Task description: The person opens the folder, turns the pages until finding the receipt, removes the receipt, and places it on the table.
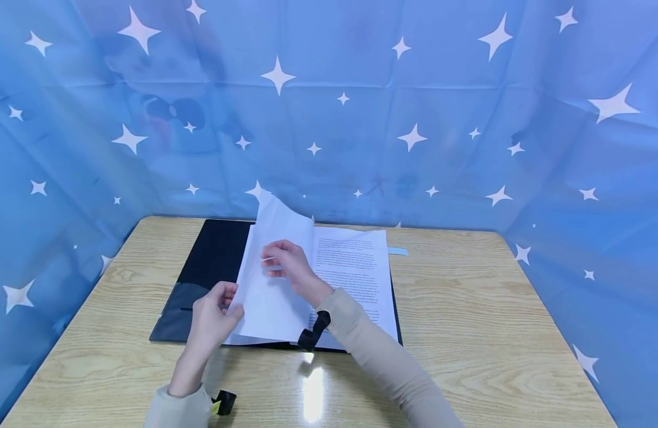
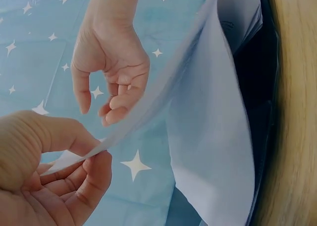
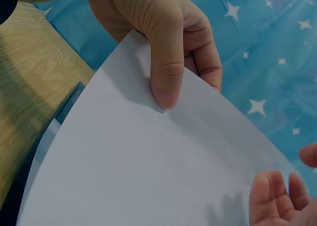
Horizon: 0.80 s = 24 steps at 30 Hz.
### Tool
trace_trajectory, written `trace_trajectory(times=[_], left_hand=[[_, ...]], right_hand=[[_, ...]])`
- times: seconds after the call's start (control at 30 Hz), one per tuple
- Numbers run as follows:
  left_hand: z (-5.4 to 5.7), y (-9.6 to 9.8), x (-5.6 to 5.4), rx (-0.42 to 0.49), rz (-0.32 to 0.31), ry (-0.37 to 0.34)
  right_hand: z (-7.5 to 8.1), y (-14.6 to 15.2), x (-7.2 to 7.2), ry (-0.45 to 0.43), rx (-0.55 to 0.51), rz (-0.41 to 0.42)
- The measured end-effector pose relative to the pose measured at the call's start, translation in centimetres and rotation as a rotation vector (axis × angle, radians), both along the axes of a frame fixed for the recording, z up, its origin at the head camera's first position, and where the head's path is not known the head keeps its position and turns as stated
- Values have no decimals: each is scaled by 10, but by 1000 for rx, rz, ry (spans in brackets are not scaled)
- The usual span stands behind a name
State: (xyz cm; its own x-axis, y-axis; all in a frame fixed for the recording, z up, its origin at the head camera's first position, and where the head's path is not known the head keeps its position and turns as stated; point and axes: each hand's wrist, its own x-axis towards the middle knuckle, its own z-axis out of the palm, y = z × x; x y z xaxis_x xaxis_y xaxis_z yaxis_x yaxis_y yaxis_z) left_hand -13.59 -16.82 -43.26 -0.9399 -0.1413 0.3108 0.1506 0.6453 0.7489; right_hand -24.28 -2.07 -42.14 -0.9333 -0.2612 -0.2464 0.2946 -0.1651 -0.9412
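A black folder (image 1: pixel 216 249) lies open on the table with a stack of white paper in it. One blank sheet (image 1: pixel 277 309) stands lifted and curved over the left side, and a printed page (image 1: pixel 350 261) faces up on the right. My left hand (image 1: pixel 215 312) pinches the sheet's left edge between thumb and fingers; the left wrist view shows this pinch closely. Above the sheet hovers my right hand (image 1: pixel 291 267), its fingers loosely bent and thumb apart. In the left wrist view the right hand (image 2: pixel 114 67) holds nothing.
The wooden table (image 1: pixel 468 309) extends around the folder. A light blue tab (image 1: pixel 397 251) sticks out past the right page edge. Behind the table hangs a blue curtain (image 1: pixel 350 148) with white stars. Each wrist carries a black strapped device (image 1: pixel 309 339).
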Motion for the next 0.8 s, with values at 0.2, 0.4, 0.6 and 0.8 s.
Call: trace_trajectory(times=[0.2, 0.4, 0.6, 0.8], left_hand=[[-1, -1, -1, 12, 11, -22], [-2, -5, 0, 8, 20, -46], [-5, -7, -2, -2, 34, -56], [-11, -12, -2, -29, 52, -86]], right_hand=[[-1, 5, -2, -8, 15, 17], [-4, 11, -4, -22, 11, 30], [-7, 17, -5, -23, 15, 29], [-12, 23, -7, -27, 4, 28]])
